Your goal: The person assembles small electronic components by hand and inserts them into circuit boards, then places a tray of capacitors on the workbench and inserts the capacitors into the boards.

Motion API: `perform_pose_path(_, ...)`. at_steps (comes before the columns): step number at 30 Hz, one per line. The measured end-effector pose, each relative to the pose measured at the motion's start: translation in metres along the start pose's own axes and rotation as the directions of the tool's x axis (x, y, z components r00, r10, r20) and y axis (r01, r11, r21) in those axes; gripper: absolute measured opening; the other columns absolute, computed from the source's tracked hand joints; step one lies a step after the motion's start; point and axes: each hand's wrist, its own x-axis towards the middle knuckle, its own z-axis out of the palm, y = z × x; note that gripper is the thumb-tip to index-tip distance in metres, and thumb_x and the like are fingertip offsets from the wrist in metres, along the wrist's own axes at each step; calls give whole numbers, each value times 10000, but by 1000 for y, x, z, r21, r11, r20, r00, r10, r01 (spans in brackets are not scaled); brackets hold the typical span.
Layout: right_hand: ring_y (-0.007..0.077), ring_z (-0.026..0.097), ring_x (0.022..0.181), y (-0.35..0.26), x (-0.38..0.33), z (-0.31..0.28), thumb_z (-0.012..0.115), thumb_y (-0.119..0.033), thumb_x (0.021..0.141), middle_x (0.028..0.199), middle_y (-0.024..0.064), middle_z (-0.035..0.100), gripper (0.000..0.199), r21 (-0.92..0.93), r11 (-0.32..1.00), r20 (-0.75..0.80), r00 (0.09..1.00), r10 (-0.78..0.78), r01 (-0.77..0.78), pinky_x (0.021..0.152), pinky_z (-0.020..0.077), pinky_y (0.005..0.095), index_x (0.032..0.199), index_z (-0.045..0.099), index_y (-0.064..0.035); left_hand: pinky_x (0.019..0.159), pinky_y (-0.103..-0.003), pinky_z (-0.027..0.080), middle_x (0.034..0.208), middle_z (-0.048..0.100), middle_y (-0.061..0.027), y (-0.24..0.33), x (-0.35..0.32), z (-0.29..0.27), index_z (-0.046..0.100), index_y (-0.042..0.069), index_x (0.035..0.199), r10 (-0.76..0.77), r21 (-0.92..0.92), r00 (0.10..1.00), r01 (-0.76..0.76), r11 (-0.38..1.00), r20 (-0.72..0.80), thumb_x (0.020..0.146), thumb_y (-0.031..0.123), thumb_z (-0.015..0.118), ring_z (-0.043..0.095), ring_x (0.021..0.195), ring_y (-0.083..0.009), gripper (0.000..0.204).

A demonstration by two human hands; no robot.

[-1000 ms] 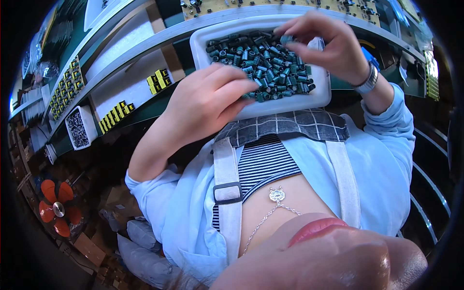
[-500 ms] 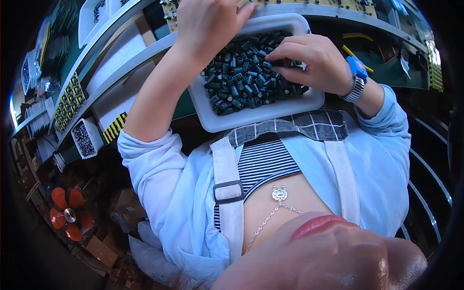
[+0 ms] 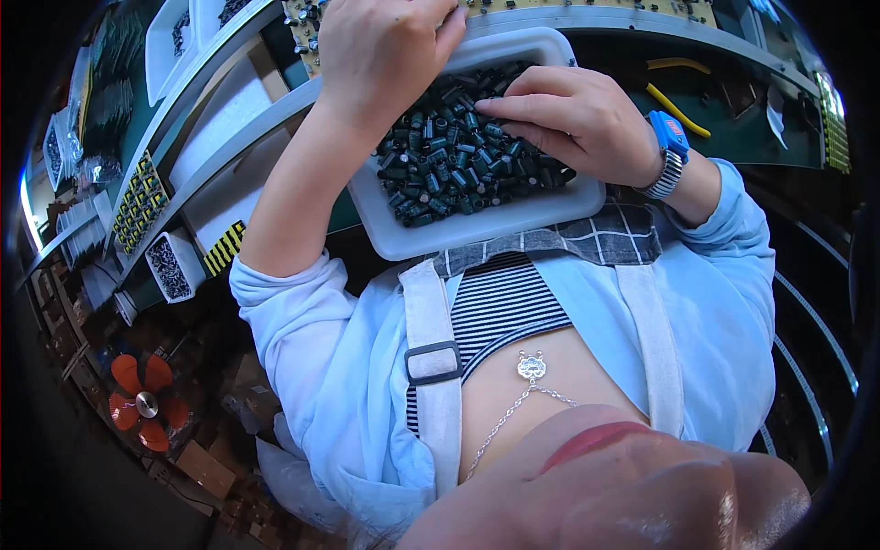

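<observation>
Left hand point(image 3: 380, 55) is up past the far rim of the white tray point(image 3: 477, 229), forearm stretched out long, fingers curled tight; whether it pinches anything I cannot tell. Right hand point(image 3: 573, 119) lies flat-fingered inside the tray, fingertips resting on the heap of small dark cylindrical components point(image 3: 449, 174), gripping nothing.

My workbench point(image 3: 733, 137) has a dark green top with a pale front edge. At that front edge, right before me, sits a white tray point(image 3: 477, 234) filled with small dark cylindrical parts point(image 3: 449, 170). Toward the bench's right side lie yellow-handled pliers point(image 3: 678, 96). Along the back edge runs what looks like a strip of circuit boards point(image 3: 587, 7). Near the left end stand a small white bin point(image 3: 174, 266) and more white trays point(image 3: 170, 32).
</observation>
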Motion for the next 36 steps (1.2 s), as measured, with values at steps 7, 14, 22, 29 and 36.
perform_pose_path(7,229,601,747,2,-2,1,672,-95,785,917,68,617,304,42,999,-12,1000,-15,15,617,479,309,1088,656,-109,654,-365,445,671,553,-61,10,10,-11,666,81,694,-279,-265,947,313,912,159,711,113,686,547,708,-263,41)
perform_pose_path(14,228,603,748,2,-2,1,675,-99,787,915,60,625,289,49,999,-41,999,-10,12,627,484,310,1075,656,-109,637,-362,435,645,523,-59,12,17,-10,656,79,696,-77,-283,997,69,956,-18,698,99,689,538,691,-252,38)
perform_pose_path(22,122,607,791,8,19,-37,633,-28,825,876,63,640,118,282,902,-253,881,399,-327,672,478,248,942,637,-9,656,-327,486,840,591,-72,23,-12,-39,640,65,929,68,-366,918,88,927,391,767,114,676,586,756,-253,173)
perform_pose_path(29,147,610,734,38,29,-50,643,-45,816,824,81,639,103,137,906,-209,882,422,-401,648,475,259,905,657,3,745,-328,462,874,581,-66,61,-44,-52,626,48,938,203,-412,699,143,900,686,763,117,653,554,864,-231,190)
perform_pose_path(36,253,609,704,37,40,-56,649,-109,794,786,104,629,93,-255,926,-169,956,241,-279,630,477,318,833,668,-26,739,-331,444,843,571,-63,65,-45,-52,612,44,890,187,-370,730,96,924,657,735,92,642,551,836,-220,165)
